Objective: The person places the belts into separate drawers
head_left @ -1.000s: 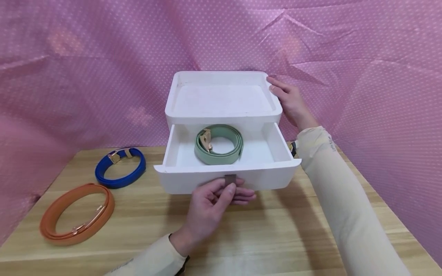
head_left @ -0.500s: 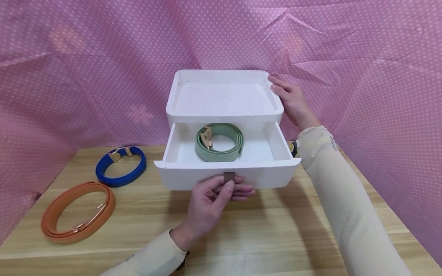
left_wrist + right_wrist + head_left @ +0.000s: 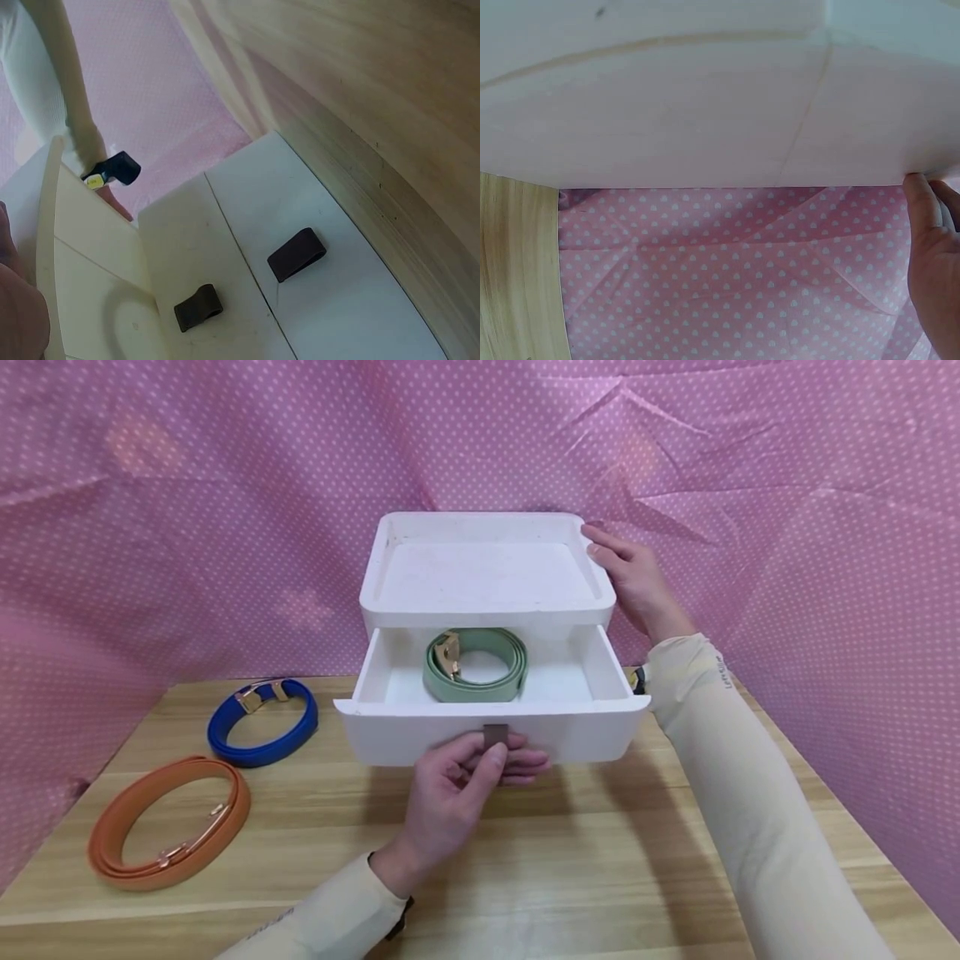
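Observation:
A white drawer unit (image 3: 487,618) stands at the back of the table with its top drawer (image 3: 577,735) pulled out. Inside that drawer lies a coiled green belt (image 3: 474,692) with a gold buckle. My left hand (image 3: 446,797) pinches the brown pull tab (image 3: 495,735) on the drawer front between thumb and fingers. My right hand (image 3: 633,581) rests against the unit's upper right side, fingers extended along the rim. The right wrist view shows those fingertips touching the white side wall. Two lower drawers with dark pull tabs (image 3: 297,255) appear in the left wrist view, both closed.
A coiled blue belt (image 3: 262,753) lies on the wooden table (image 3: 570,877) left of the unit. Nearer the front left is a coiled orange belt (image 3: 168,872). Pink dotted cloth (image 3: 480,435) hangs behind and along both sides.
The top drawer has slid slightly inward, toward the unit, and my left hand has moved along with its pull tab. My right hand stays at the unit's side. The belts on the table have not moved.

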Demonstrator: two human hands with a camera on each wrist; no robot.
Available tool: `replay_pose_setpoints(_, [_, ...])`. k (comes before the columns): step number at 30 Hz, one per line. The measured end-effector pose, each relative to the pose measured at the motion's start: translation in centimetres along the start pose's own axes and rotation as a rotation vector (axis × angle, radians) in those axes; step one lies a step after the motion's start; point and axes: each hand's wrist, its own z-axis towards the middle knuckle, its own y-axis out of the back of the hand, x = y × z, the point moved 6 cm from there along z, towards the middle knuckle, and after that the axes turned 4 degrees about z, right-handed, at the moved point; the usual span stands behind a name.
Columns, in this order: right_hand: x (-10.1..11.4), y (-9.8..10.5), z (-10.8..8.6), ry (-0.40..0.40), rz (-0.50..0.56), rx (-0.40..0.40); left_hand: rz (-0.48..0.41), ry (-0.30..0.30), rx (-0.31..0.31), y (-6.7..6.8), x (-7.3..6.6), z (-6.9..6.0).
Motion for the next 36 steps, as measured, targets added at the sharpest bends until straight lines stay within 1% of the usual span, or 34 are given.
replay_pose_setpoints(6, [-0.11, 0.14, 0.08, -0.006, 0.004, -0.006, -0.010, 0.016, -0.005, 0.02, 0.27, 0.09])
replay_pose_setpoints(12, [-0.13, 0.11, 0.10, -0.002, 0.006, -0.005, -0.009, 0.014, -0.001, 0.04, 0.39, 0.09])
replay_pose_setpoints(20, [-0.15, 0.17, 0.14, -0.012, 0.004, -0.010, 0.028, -0.002, -0.002, 0.27, 0.51, 0.30])
replay_pose_setpoints(29, [-0.11, 0.10, 0.19, -0.007, 0.017, 0.001, 0.069, -0.043, -0.003, 0.47, 0.73, 0.35])
replay_pose_setpoints(36, [-0.21, 0.24, 0.29, -0.017, 0.010, -0.007, 0.074, -0.048, -0.005, 0.48, 0.87, 0.50])
